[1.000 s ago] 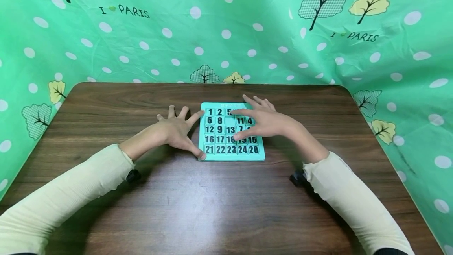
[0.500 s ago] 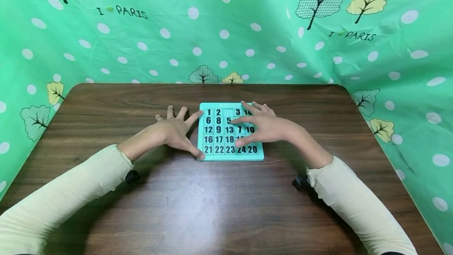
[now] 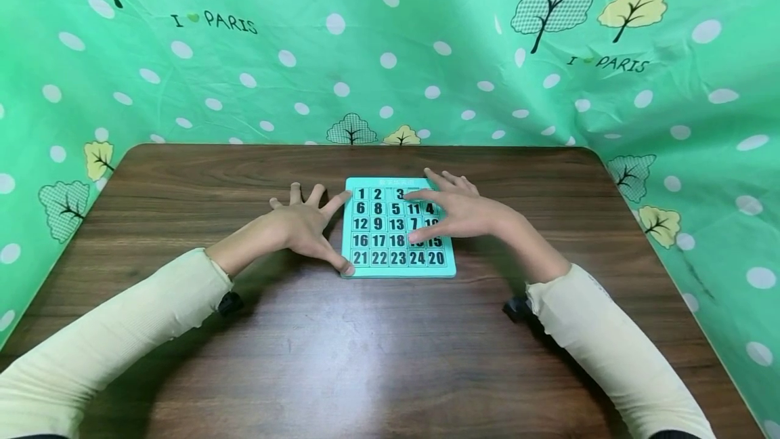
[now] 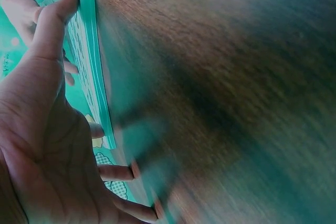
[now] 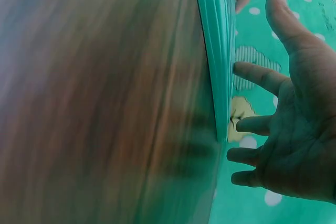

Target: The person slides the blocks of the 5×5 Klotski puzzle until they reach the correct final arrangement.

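A turquoise sliding number puzzle [image 3: 399,272] lies flat on the table, its black-numbered tiles set in rows. My left hand [image 3: 298,225] is spread at its left side, with the thumb on the near-left corner and the index fingertip at the far-left edge. In the left wrist view that thumb lies against the puzzle's rim [image 4: 98,77]. Over the right half reaches my right hand [image 3: 466,214], its index fingertip at the tile numbered 3 [image 3: 399,194] in the top row. Its thumb hangs over the lower rows, and the hand hides several right-hand tiles. The right wrist view shows its fingers [image 5: 257,77] extended.
The brown wooden table [image 3: 341,358] has rounded far corners. Behind and beside it hangs a green cloth [image 3: 390,32] with white dots and printed trees. Dark wrist-camera mounts [image 3: 516,309] sit under both cream sleeves [image 3: 609,337].
The tile numbered 5 has slid down from the top row into the second row. Then tile 3 has slid left under my right index finger. The left hand has stayed in place.
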`<action>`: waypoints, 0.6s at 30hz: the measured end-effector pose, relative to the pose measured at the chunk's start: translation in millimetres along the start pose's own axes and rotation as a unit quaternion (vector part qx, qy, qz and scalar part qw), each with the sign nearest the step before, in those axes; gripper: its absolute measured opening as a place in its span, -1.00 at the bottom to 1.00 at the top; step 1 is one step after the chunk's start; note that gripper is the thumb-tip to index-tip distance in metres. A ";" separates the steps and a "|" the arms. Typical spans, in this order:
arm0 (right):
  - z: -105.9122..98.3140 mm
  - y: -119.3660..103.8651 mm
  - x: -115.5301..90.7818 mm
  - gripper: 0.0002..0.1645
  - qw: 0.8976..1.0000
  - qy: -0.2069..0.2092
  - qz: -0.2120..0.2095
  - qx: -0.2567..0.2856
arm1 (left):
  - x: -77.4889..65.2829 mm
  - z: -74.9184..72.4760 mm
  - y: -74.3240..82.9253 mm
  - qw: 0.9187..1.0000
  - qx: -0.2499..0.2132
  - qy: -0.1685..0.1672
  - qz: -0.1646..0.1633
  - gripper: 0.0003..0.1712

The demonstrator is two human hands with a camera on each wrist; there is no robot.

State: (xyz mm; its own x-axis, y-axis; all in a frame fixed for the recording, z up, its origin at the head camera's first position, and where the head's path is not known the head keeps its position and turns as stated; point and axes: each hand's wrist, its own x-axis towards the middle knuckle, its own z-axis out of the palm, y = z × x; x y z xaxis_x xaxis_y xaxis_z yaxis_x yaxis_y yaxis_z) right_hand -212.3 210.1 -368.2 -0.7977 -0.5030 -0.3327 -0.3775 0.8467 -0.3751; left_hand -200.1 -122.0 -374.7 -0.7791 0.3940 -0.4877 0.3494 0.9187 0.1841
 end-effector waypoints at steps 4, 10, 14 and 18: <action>1.6 -9.2 4.8 0.14 1.000 -0.005 -0.008 -0.001 | -1.8 -0.6 -0.5 1.000 -0.003 -0.001 -0.001 0.80; -3.3 2.6 -6.0 0.16 1.000 0.014 0.002 0.001 | -1.6 -0.2 -0.4 1.000 -0.004 -0.001 0.001 0.80; -6.1 17.8 -19.5 0.18 0.999 0.027 0.021 0.007 | -0.7 0.0 0.4 1.000 -0.003 -0.002 0.002 0.80; -5.9 26.5 -24.6 0.19 0.999 0.026 0.029 0.005 | -0.4 -0.4 0.9 1.000 -0.001 -0.003 0.001 0.81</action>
State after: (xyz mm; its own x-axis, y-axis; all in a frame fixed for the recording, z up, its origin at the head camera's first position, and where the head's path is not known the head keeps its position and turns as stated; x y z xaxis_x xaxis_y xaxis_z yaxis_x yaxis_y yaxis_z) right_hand -205.4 245.9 -364.8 -0.8420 -0.4425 -0.3086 -0.3252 0.8727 -0.3642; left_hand -199.7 -121.3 -373.9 -0.7749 0.3963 -0.4924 0.3504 0.9177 0.1872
